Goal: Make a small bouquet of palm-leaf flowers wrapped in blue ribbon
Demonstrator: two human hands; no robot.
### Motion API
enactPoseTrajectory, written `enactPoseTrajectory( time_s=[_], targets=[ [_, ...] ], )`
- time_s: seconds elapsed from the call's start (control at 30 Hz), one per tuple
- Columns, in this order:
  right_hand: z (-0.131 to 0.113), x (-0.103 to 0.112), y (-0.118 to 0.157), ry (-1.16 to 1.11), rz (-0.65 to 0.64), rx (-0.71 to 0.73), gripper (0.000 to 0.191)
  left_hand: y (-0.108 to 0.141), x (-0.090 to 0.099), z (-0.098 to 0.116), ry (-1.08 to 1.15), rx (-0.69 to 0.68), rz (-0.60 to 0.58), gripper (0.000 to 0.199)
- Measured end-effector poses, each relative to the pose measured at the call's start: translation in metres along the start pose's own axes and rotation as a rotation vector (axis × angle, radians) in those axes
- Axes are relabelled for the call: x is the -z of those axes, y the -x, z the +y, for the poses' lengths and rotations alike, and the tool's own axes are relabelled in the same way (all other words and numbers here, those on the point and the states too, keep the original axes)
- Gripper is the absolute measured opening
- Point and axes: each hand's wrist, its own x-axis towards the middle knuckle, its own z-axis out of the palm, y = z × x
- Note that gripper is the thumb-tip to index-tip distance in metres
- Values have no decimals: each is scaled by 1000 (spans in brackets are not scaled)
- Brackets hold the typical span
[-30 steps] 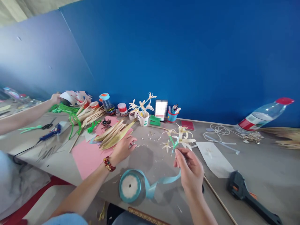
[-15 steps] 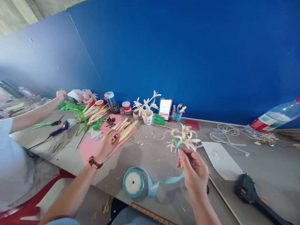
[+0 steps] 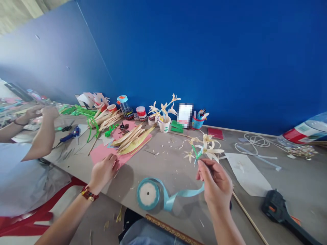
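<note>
My right hand [image 3: 217,178] pinches the wrapped stem of a small spray of cream husk flowers [image 3: 207,144], with green and light-blue wrapping below the blossoms. A light-blue ribbon [image 3: 185,193] runs from this hand to its spool [image 3: 148,193], which lies flat near the table's front edge. My left hand [image 3: 105,169], wearing a red beaded bracelet, is over the lower edge of the pink paper [image 3: 98,151]. Its fingers are curled, and what they hold, if anything, is hidden. Dried husks [image 3: 131,139] lie on the paper just beyond it.
A paper cup [image 3: 165,126] of finished flowers stands near the blue wall, beside a pen cup [image 3: 198,122]. Right lie white paper [image 3: 246,173], a thin stick [image 3: 249,216] and a black glue gun [image 3: 274,206]. Another person's hands [image 3: 43,112] work at left, near a blue glue gun [image 3: 70,134].
My left hand has moved back from the husks, down and left toward the table edge. My right hand keeps the flowers. The other person's hands have come together, and the view has shifted slightly.
</note>
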Motion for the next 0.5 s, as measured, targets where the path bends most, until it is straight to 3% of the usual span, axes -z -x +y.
enactPoseTrajectory(
  time_s=[0.2,0.37,0.5],
  targets=[
    [4,1,1,12,-13,3,17,-1,-1,-11,-138,-92,-44,29],
    [6,-1,1,23,-31,-8,18,-10,-1,-6,-44,-200,-174,26],
    [7,-1,0,38,-30,-15,19,-17,-12,3,50,-220,-173,26]
  ],
)
